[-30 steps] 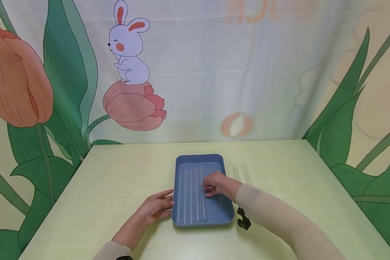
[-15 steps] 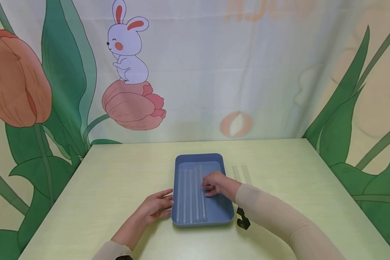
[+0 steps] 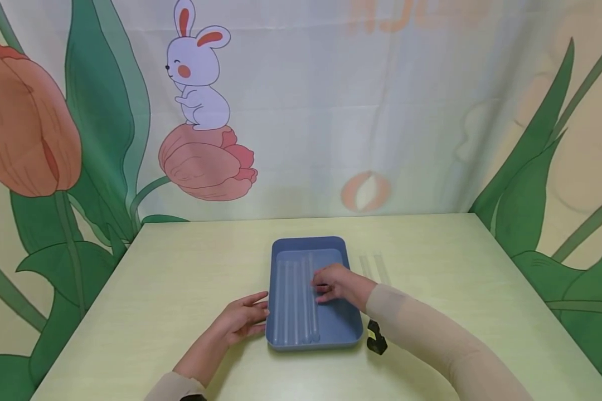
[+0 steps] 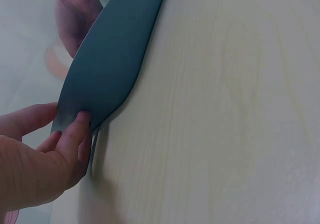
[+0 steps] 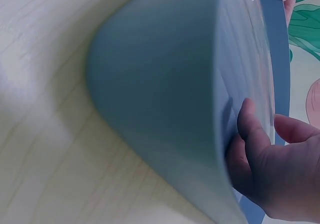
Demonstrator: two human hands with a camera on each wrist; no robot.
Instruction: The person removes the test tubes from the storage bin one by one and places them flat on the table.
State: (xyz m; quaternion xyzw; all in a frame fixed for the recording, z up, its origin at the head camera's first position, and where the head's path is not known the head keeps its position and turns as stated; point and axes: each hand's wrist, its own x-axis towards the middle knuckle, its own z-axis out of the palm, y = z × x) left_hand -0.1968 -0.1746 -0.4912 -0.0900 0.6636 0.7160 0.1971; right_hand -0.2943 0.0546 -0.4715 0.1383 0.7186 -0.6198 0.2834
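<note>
A blue rectangular tray (image 3: 338,331) stands on the table. Several clear tubes (image 3: 294,301) lie side by side lengthwise along its left part. My left hand (image 3: 243,320) is at the tray's left outer side, its fingertips against the wall; the left wrist view shows its spread fingers (image 4: 75,139) at the blue wall. Inside the tray, my right hand (image 3: 333,282) has its fingertips right at the edge of the rightmost tube. In the right wrist view, the right hand's fingers (image 5: 255,129) are apart, loosely bent beside the tubes, below the rim.
Two more clear tubes (image 3: 379,270) lie on the table (image 3: 431,250) right of the tray, partly hidden by my right forearm. A black strap buckle (image 3: 376,338) hangs under the right sleeve. A printed curtain (image 3: 301,111) hangs behind the table.
</note>
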